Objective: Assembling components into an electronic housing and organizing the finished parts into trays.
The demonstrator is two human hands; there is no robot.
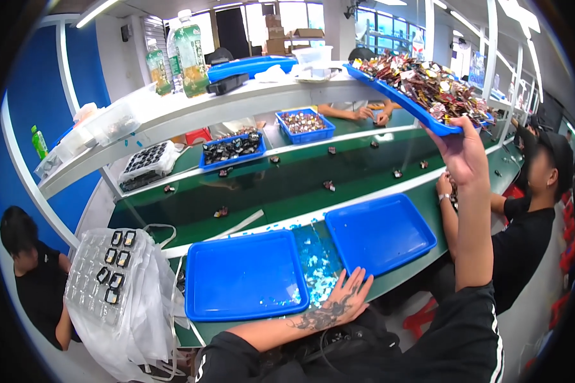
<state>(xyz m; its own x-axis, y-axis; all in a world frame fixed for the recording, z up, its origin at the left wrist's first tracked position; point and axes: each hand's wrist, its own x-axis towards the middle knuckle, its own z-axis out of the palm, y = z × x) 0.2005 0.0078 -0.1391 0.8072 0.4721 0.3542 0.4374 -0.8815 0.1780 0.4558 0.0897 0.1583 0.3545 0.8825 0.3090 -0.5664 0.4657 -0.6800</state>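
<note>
Raised at the upper right, my right hand [461,150] grips the near corner of a blue tray [406,105]. That tray is heaped with small dark-red and gold parts [428,80] and is tilted beside the shelf. My left hand [345,300] is open, palm down with fingers spread, at the bench's near edge. Its fingertips reach the lower edge of a blue tray [383,233] that shows no parts inside. Left of this hand lies another blue tray [246,274] with only a few small blue flakes in it. More blue flakes [319,265] are scattered on the bench between the two trays.
A green conveyor [287,182] carries scattered parts behind the trays. A white shelf [236,96] with bottles runs above it. Clear plastic trays [108,274] are stacked at left. Co-workers sit at right [530,217], left [32,274] and across the belt.
</note>
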